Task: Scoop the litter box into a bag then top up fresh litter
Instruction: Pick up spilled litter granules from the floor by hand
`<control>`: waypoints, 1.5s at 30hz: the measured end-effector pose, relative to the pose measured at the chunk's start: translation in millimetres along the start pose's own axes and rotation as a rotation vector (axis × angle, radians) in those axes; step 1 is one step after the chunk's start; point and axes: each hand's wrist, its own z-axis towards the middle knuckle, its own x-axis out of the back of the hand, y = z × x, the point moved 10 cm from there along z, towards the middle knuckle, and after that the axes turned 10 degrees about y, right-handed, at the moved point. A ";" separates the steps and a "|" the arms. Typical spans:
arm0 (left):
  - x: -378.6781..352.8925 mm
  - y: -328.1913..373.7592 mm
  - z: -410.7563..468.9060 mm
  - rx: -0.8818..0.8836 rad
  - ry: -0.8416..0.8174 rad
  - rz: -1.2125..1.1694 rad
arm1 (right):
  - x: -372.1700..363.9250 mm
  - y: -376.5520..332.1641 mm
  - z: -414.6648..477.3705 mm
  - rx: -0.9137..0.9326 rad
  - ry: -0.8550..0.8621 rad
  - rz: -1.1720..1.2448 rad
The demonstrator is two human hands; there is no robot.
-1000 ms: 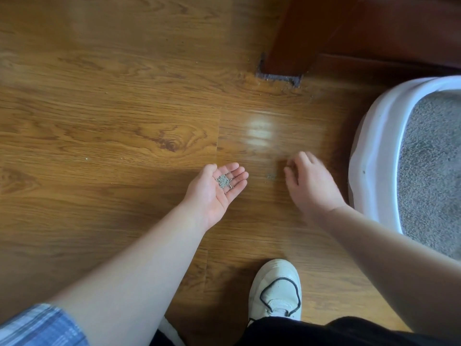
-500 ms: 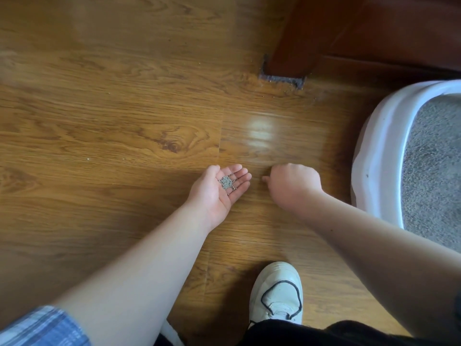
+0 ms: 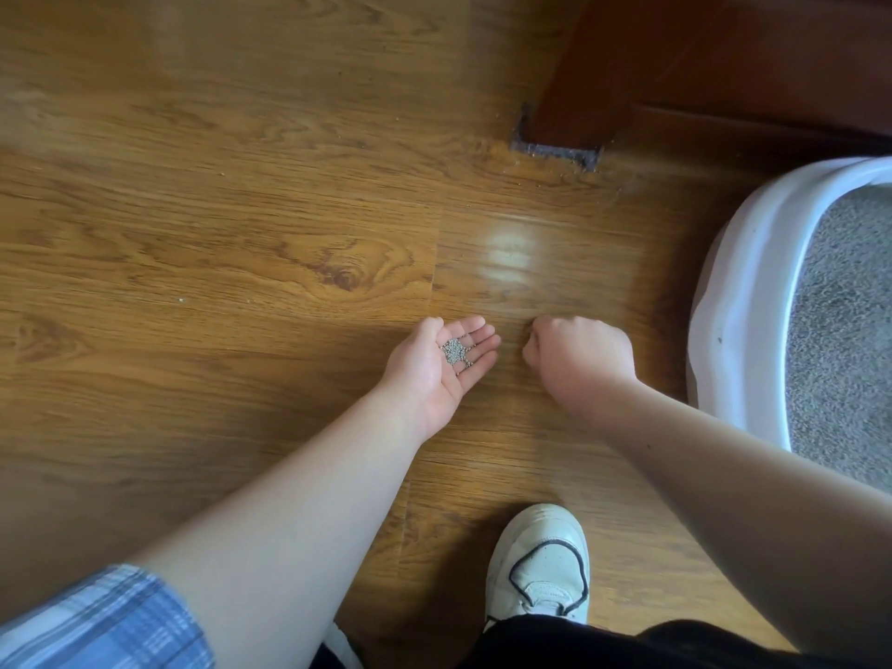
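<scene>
Likely light and free-rolling, the litter granules lie loose in the cupped, upturned left hand, so keep it level; the right hand is fisted, contents unseen.

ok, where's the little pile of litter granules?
Head view, centre: the litter granules sit on the upturned left hand, just left of the curled right hand.

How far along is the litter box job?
Done, seemingly: litter box holds smooth grey litter. In hand: left hand cups stray granules; right hand curls over the floor beside it, contents hidden. Left: a few specks by the furniture leg; no bag or scoop in view.
</scene>
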 end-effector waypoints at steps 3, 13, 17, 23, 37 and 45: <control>1.0 -1.0 -0.3 0.001 0.015 0.008 | 10.3 0.5 -2.0 0.015 0.039 0.083; 4.4 -20.5 -5.4 0.099 -0.029 0.056 | 18.4 -66.2 -53.6 0.220 -0.065 0.343; 14.1 -13.7 -3.9 0.070 -0.004 0.012 | 19.1 -39.1 -50.6 0.133 0.049 0.455; 13.1 -3.2 -1.0 0.025 -0.020 -0.003 | 17.5 9.4 -22.1 0.112 0.273 0.501; 12.9 -1.9 -4.4 0.028 -0.034 -0.003 | -11.6 -11.7 -55.0 0.354 0.202 0.414; 13.0 1.0 -5.2 0.032 -0.024 -0.008 | -10.3 13.0 -34.6 0.132 0.123 0.414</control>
